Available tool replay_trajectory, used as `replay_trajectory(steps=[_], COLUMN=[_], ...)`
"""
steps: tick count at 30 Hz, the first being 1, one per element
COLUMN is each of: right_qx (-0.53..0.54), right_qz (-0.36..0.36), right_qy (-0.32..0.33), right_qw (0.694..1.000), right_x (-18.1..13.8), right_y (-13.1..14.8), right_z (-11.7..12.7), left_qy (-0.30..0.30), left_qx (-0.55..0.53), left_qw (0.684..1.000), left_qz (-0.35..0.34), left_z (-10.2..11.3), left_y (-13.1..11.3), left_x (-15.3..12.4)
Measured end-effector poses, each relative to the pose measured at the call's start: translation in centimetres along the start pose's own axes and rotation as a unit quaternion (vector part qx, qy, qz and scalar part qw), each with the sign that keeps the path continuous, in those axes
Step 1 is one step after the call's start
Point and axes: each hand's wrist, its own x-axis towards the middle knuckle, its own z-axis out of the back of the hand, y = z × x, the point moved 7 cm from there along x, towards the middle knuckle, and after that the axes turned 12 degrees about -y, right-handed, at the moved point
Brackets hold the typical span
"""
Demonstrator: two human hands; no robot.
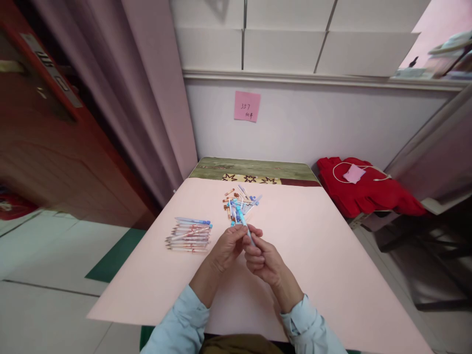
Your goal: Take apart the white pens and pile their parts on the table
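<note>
In front of me a slim light blue pen (242, 218) slants up and away, its brighter blue end over a loose pile. My left hand (228, 244) pinches it around the middle, and my right hand (266, 259) is closed round its lower end. Just beyond the hands lies the jumbled pile of pen parts (236, 202): blue and brown caps and pale thin barrels. On the left, a neat stack of pens (189, 238) lies side by side, mostly pale with reddish marks and pointed ends to the left. A bluish one (191, 221) lies at its far edge.
A pale pink sheet (306, 275) covers most of the table, whose green patterned top (258, 167) shows at the back. Red cloth (363, 191) with a white cord lies at the right. A pink note (247, 106) sticks to the wall. A brown door (55, 147) stands left.
</note>
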Motion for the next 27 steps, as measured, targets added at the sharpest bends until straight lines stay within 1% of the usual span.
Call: replay_trajectory(steps=[3, 5, 6, 7, 9, 10, 11, 12, 16, 18, 20, 23, 24, 25, 27], right_qx=[-0.052, -0.105, -0.142, -0.185, -0.271, -0.299, -0.313, -0.314, -0.259, -0.237, -0.231, -0.232, -0.232, -0.232, -0.232], right_qz=[0.035, 0.085, 0.124, 0.172, 0.273, 0.31, 0.327, 0.322, 0.213, 0.193, 0.214, 0.278, 0.289, 0.289, 0.274], right_qy=[-0.037, -0.07, -0.093, -0.124, -0.194, -0.222, -0.237, -0.24, -0.206, -0.206, -0.212, -0.247, -0.253, -0.253, -0.235], right_qw=[0.997, 0.988, 0.978, 0.96, 0.902, 0.875, 0.86, 0.86, 0.919, 0.93, 0.925, 0.899, 0.894, 0.894, 0.903], right_x=[0.4, 0.6, 0.6, 0.5, 0.1, -0.1, -0.2, 0.0, 1.1, 1.4, 1.3, 0.9, 0.9, 0.9, 1.2], right_y=[0.0, 0.4, 0.8, 1.3, 2.5, 2.9, 3.1, 3.0, 1.4, 1.2, 1.6, 2.4, 2.5, 2.4, 2.1], right_z=[0.2, 0.5, 0.7, 0.9, 1.4, 1.5, 1.7, 1.8, 2.5, 2.8, 2.9, 3.0, 3.0, 3.0, 2.9], left_qy=[-0.042, -0.071, -0.085, -0.102, -0.141, -0.159, -0.172, -0.181, -0.195, -0.195, -0.197, -0.232, -0.24, -0.243, -0.24], left_qx=[0.005, 0.003, 0.005, 0.006, 0.004, -0.001, -0.008, -0.017, -0.04, -0.037, -0.035, -0.049, -0.053, -0.055, -0.057], left_qw=[0.999, 0.997, 0.996, 0.995, 0.99, 0.987, 0.985, 0.983, 0.98, 0.98, 0.98, 0.97, 0.967, 0.966, 0.967], left_qz=[-0.028, -0.03, -0.022, -0.015, -0.01, -0.013, -0.017, -0.022, -0.018, -0.016, -0.023, -0.051, -0.059, -0.065, -0.066], left_z=[0.4, 0.5, 0.6, 0.8, 1.3, 1.6, 1.9, 2.1, 2.8, 3.0, 3.2, 3.7, 3.8, 3.9, 3.9], left_y=[-0.3, -0.2, 0.0, 0.2, 0.6, 0.7, 0.7, 0.8, 1.0, 1.0, 1.0, 0.7, 0.6, 0.5, 0.2], left_x=[0.1, 0.3, 0.4, 0.6, 0.9, 1.1, 1.3, 1.5, 1.9, 2.0, 2.1, 2.1, 2.2, 2.2, 2.3])
